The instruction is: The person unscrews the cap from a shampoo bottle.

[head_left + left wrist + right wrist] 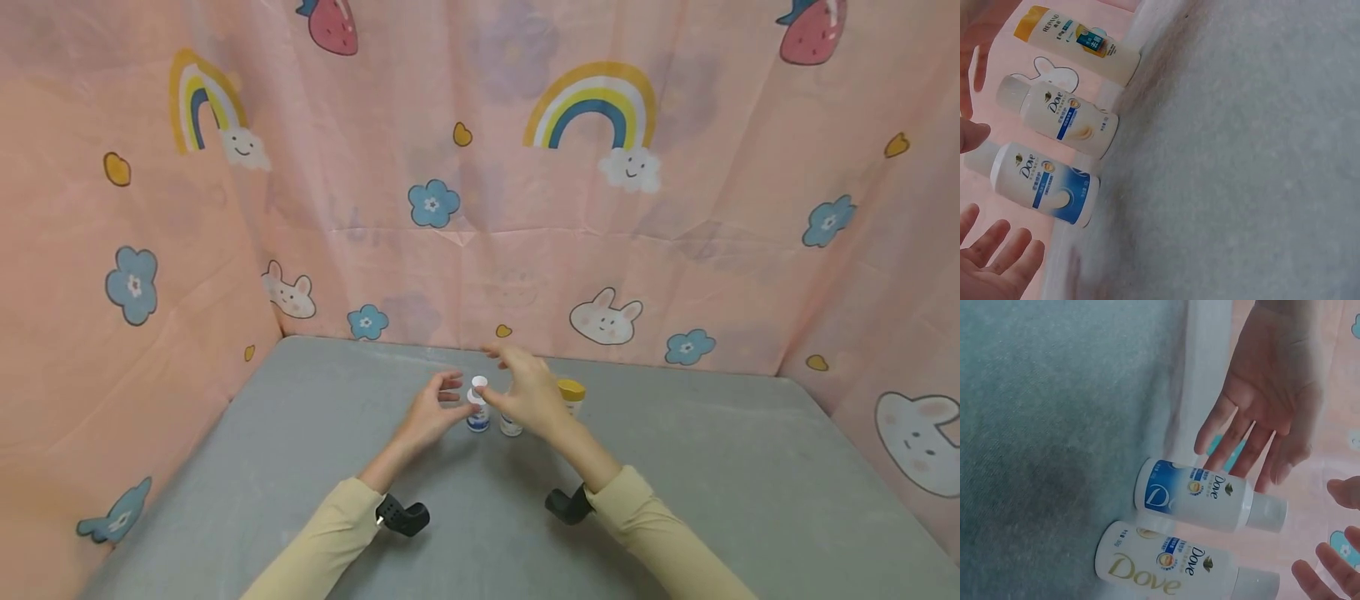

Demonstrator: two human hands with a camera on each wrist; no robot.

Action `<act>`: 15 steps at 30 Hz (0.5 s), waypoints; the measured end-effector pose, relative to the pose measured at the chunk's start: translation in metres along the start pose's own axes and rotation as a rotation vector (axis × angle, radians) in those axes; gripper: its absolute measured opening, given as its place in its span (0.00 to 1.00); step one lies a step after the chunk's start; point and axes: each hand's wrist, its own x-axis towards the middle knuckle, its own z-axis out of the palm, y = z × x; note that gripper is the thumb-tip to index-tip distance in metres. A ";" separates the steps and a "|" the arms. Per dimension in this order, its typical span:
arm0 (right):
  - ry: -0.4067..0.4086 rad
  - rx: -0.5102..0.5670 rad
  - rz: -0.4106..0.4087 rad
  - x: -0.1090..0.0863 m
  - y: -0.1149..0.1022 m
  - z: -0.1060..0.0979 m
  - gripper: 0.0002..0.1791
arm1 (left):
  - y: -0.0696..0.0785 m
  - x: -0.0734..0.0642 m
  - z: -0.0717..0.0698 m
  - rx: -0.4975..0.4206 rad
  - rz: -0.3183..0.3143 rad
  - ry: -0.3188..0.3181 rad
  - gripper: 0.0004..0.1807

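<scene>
Three small bottles stand upright in a row. The white-and-blue Dove bottle (pixel 1047 187) with a white cap is leftmost, a white Dove bottle (pixel 1069 119) is in the middle, and a pale bottle with a yellow cap (pixel 1082 47) is at the right. My left hand (pixel 433 411) is just left of the white-and-blue bottle, fingers spread and relaxed, holding nothing. Over the middle bottle reaches my right hand (pixel 528 396), fingers loosely bent, its thumb near the white-and-blue bottle's cap in the head view. It partly hides the middle and yellow-capped bottles there.
A grey cloth-like tabletop (pixel 465 533) carries the bottles. Behind it and along both sides hangs a pink patterned curtain (pixel 480 275). Black wrist-worn devices sit on both wrists, the left one (pixel 403 515) and the right one (pixel 567 505).
</scene>
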 end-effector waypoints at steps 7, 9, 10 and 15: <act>-0.063 0.019 0.048 0.004 0.001 0.004 0.32 | -0.001 0.002 0.006 0.000 0.019 0.007 0.36; -0.077 0.036 0.053 0.004 0.001 0.006 0.31 | -0.002 0.002 0.008 0.005 0.023 0.006 0.36; -0.085 0.039 0.052 0.004 0.002 0.007 0.31 | -0.002 0.003 0.008 0.011 0.020 0.004 0.36; -0.109 0.028 0.044 0.004 0.003 0.009 0.29 | -0.004 0.003 0.012 0.038 0.005 0.007 0.36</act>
